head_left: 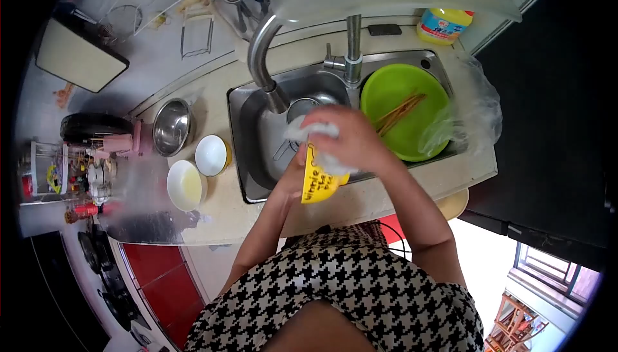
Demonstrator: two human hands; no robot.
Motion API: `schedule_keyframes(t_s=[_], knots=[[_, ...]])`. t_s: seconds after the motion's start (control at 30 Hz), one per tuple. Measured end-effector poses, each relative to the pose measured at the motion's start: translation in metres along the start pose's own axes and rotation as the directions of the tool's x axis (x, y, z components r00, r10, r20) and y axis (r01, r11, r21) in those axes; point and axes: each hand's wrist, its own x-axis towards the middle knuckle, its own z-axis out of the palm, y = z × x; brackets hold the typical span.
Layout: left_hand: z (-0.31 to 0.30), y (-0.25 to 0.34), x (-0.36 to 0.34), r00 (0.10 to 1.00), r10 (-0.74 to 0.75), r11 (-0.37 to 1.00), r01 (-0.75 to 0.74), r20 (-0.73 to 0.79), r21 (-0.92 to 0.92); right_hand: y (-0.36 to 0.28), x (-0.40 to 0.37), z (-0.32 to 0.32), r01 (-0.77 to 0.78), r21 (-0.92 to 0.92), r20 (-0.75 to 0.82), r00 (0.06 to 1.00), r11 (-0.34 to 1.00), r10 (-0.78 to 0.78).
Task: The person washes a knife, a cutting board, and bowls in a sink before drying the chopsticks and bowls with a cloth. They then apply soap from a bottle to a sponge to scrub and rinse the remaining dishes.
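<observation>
Over the front edge of the sink (237, 149), my left hand (295, 175) is wrapped round the side of a yellow bowl (320, 183) with black lettering. The bowl is tilted, its outside facing me. My right hand (344, 134) presses a white cloth (304, 132) against the bowl; its fingertips are partly hidden by the cloth. Below and behind the hands are the left basin and a round metal strainer, partly covered. A green basin (415, 136) with wooden chopsticks (400, 112) sits in the right side of the sink.
A curved faucet (261, 62) hangs over the left basin, near my hands. Left of the sink stand a metal bowl (172, 127), a white bowl with a yellow outside (212, 155) and another white bowl (186, 186). Clear plastic (473, 107) and a yellow bottle (444, 25) are on the right.
</observation>
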Motion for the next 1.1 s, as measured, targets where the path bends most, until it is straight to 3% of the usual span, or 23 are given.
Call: schedule_keyframes(t_s=[0.03,0.1,0.13,0.2,0.23,0.27,0.3,0.33,0.4,0.47,0.5,0.53,0.57,0.63,0.67,0.7,0.73,0.83,0.87,0.93,1.0,1.03,1.1], knots=[[0.009,0.003,-0.004,1.000,0.022,0.997,-0.022,-0.007,0.072,0.001,0.012,-0.005,-0.098,0.041,0.048,0.994,0.994,0.096],[0.026,0.008,-0.006,0.979,-0.083,0.996,0.074,-0.186,-0.056,0.020,0.028,-0.008,-0.210,0.167,0.179,0.967,0.963,0.180],[0.019,0.006,-0.003,0.979,-0.163,0.986,0.158,-0.120,-0.050,0.032,0.033,-0.008,-0.264,0.286,0.261,0.946,0.921,0.190],[0.015,-0.002,-0.008,0.992,-0.100,0.991,0.093,-0.076,-0.093,0.047,0.034,-0.003,-0.338,0.470,0.346,0.921,0.815,0.182],[0.014,-0.007,-0.013,0.996,-0.068,0.991,0.061,-0.056,-0.116,0.059,0.030,0.004,-0.393,0.566,0.325,0.914,0.725,0.242],[-0.008,-0.015,-0.014,0.990,-0.133,0.950,0.143,0.055,-0.276,0.073,0.024,0.014,-0.433,0.654,0.310,0.901,0.620,0.303],[-0.013,-0.018,-0.013,0.993,-0.109,0.952,0.116,0.041,-0.282,0.081,0.018,0.020,-0.456,0.733,0.299,0.882,0.505,0.363],[-0.016,-0.020,-0.010,0.996,-0.087,0.954,0.091,0.028,-0.287,0.081,0.007,0.026,-0.493,0.831,0.340,0.816,0.257,0.467],[-0.028,-0.024,-0.002,0.995,0.053,0.983,-0.038,0.079,-0.182,0.094,-0.010,0.044,-0.378,0.912,0.253,0.822,0.157,0.510],[-0.069,-0.045,0.030,0.992,0.125,0.974,-0.119,0.019,-0.193,0.125,-0.023,0.066,-0.185,0.982,0.145,0.832,0.022,0.535],[-0.079,-0.052,0.039,0.988,0.157,0.968,-0.155,-0.010,-0.196,0.120,-0.027,0.066,-0.183,0.982,0.174,0.818,-0.039,0.548],[-0.025,-0.026,0.024,0.957,0.217,0.970,-0.234,-0.193,-0.068,0.108,-0.029,0.061,-0.175,0.980,0.199,0.806,-0.097,0.558],[-0.029,-0.029,0.029,0.961,0.205,0.966,-0.229,-0.188,-0.118,0.098,-0.033,0.057,-0.165,0.974,0.223,0.793,-0.153,0.567],[-0.055,-0.038,0.048,0.968,0.179,0.952,-0.215,-0.176,-0.218,0.093,-0.045,0.056,-0.064,0.998,0.056,0.837,-0.005,0.545],[-0.071,-0.045,0.056,0.970,0.227,0.949,-0.240,-0.087,-0.203,0.094,-0.049,0.057,-0.004,0.995,-0.051,0.826,0.096,0.562],[-0.069,-0.045,0.060,0.968,0.227,0.960,-0.241,-0.108,-0.143,0.097,-0.053,0.056,0.053,0.979,-0.158,0.806,0.197,0.570],[-0.066,-0.046,0.066,0.965,0.227,0.968,-0.238,-0.129,-0.082,0.100,-0.058,0.052,-0.027,0.933,-0.217,0.753,0.359,0.621],[-0.050,-0.049,0.078,0.960,0.203,0.979,-0.193,-0.192,0.066,0.104,-0.069,0.030,-0.156,0.768,-0.261,0.809,0.621,0.527],[-0.044,-0.054,0.084,0.955,0.213,0.973,-0.188,-0.206,0.136,0.121,-0.072,0.023,-0.233,0.740,-0.276,0.749,0.630,0.602],[-0.033,-0.065,0.103,0.917,0.265,0.951,-0.198,-0.298,0.238,0.138,-0.081,0.008,-0.208,0.816,-0.283,0.670,0.540,0.687],[-0.024,-0.071,0.124,0.868,0.225,0.914,-0.030,-0.443,0.405,0.149,-0.090,-0.010,-0.207,0.841,-0.293,0.601,0.499,0.743],[-0.020,-0.073,0.133,0.829,0.215,0.880,0.065,-0.516,0.471,0.153,-0.097,-0.020,-0.261,0.850,-0.232,0.593,0.457,0.771],[-0.022,-0.083,0.155,0.804,0.296,0.820,0.063,-0.516,0.569,0.165,-0.113,-0.045,-0.376,0.848,-0.105,0.573,0.374,0.813]])
